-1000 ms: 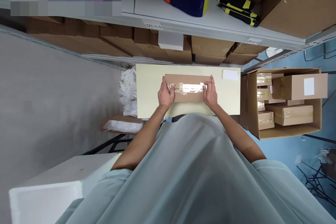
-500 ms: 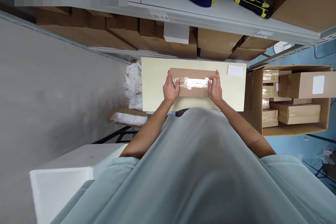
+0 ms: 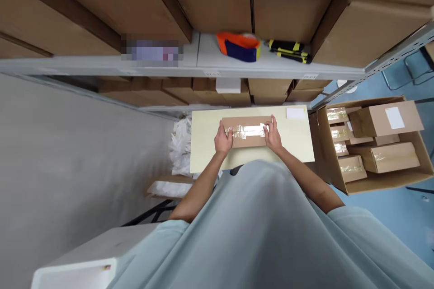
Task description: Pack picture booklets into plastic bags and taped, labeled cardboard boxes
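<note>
box [image 3: 247,132] is sitting between the left hand [image 3: 223,140] and right hand [image 3: 272,136], which are gripping its ends over the table [image 3: 296,144].

Head camera, one: worn on head; faces forward and down from beyond the near edge of the surface [image 3: 294,140]; four corners in frame.

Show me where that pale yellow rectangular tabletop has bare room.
Bare tabletop lies between its left edge and the left hand, and between the right hand, white rectangular label and right edge. The taped brown cardboard box and hands crowd the middle.
</note>
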Demonstrator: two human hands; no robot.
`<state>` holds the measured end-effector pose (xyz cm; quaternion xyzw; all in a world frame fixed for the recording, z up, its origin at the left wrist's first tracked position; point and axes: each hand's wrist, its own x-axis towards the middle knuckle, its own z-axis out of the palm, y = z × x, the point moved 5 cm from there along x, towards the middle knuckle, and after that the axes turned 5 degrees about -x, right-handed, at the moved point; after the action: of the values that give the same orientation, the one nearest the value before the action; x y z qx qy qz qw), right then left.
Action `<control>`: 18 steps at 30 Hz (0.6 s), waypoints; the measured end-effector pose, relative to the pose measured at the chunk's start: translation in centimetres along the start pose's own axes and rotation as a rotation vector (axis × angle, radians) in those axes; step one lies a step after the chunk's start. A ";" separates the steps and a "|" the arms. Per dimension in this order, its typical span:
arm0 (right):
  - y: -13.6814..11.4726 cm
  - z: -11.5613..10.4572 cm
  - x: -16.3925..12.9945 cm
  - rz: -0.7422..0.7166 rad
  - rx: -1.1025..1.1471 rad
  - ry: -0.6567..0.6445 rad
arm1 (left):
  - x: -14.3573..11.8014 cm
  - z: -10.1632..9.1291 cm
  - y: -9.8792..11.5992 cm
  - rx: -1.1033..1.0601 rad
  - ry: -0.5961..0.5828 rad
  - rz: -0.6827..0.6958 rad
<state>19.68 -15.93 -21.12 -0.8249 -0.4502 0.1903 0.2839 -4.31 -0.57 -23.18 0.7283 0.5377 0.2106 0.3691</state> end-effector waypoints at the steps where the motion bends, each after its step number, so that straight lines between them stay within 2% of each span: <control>1: -0.1 0.0 -0.1 0.017 0.004 -0.007 | 0.1 0.0 0.0 -0.001 -0.003 -0.012; 6: -0.4 -0.2 -0.3 0.021 0.072 0.023 | -0.3 -0.8 0.5 -0.004 0.031 -0.006; 10: -0.3 -0.7 -0.6 -0.005 0.113 0.014 | -2.4 -1.2 0.9 -0.007 0.083 -0.005; 14: 0.6 -2.5 -1.0 -0.024 0.114 0.018 | -4.5 -0.2 1.5 -0.043 0.096 -0.002; 18: 1.6 -3.8 -1.1 -0.011 0.071 0.012 | -5.5 1.5 1.8 -0.097 0.078 -0.020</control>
<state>22.27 -18.70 -19.15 -0.8129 -0.4460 0.1995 0.3169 -3.93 -6.46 -22.24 0.6952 0.5483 0.2609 0.3846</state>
